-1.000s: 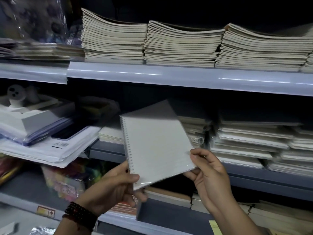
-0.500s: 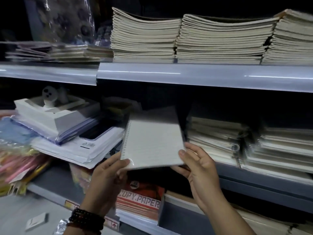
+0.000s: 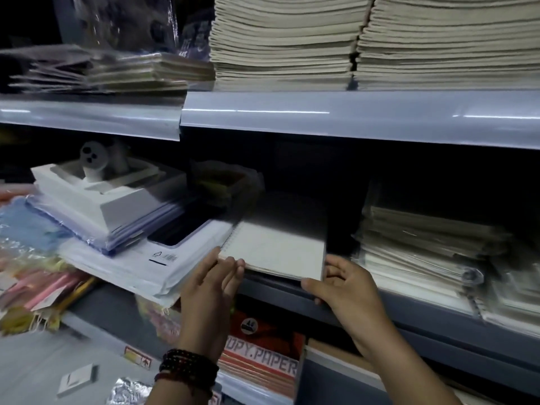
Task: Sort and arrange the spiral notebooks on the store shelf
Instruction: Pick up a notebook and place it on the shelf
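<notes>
A white spiral notebook (image 3: 277, 249), its coil along the left edge, lies flat in the dim gap of the middle shelf (image 3: 409, 323), its far part in shadow. My left hand (image 3: 210, 290), with a bead bracelet on the wrist, touches the near-left corner with nearly straight fingers. At the near-right corner, my right hand (image 3: 344, 287) grips the notebook, thumb along the front edge and fingers curled at the right side. A stack of plastic-wrapped spiral notebooks (image 3: 423, 247) sits just to the right.
Tall stacks of beige notebooks (image 3: 286, 45) fill the upper shelf. Left of the gap are a white box (image 3: 96, 191) on folders and a dark flat device (image 3: 184, 229) on white packets. A red copy-paper pack (image 3: 260, 355) lies on the shelf below.
The notebook went from tilted in the air to flat inside the middle shelf gap. Both hands followed it forward and down to its near corners.
</notes>
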Demonstrator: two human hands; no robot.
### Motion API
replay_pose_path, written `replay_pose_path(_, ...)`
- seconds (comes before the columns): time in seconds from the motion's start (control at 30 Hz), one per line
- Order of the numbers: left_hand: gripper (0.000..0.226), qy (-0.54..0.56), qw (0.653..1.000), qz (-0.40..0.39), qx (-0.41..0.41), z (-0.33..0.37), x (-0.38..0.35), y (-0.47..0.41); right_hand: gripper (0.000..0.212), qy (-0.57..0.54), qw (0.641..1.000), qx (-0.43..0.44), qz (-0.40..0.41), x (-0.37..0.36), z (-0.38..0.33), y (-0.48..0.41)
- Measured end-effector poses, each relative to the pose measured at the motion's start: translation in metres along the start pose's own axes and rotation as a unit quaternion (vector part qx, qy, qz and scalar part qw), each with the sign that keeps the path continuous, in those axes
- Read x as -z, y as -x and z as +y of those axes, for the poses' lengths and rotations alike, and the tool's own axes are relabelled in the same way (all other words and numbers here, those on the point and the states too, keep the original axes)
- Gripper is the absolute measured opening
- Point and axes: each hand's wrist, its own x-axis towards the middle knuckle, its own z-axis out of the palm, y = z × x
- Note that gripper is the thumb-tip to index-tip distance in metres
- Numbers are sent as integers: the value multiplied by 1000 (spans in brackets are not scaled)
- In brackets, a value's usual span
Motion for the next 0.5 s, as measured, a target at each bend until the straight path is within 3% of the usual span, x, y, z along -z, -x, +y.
replay_pose_path(0.23,44,-23,998,-25,-43,-13,-6,-40,20,166,982,92,24,3,14,-39)
replay_pose_path(0.37,38,-37,996,-32,-68,-18,-11,-44,25,230,964,116,68,0,23,-51)
replay_pose_path(0.5,37,-58,996,13,-68,-13,-18,-42,33,269,948,129,112,-5,27,-52)
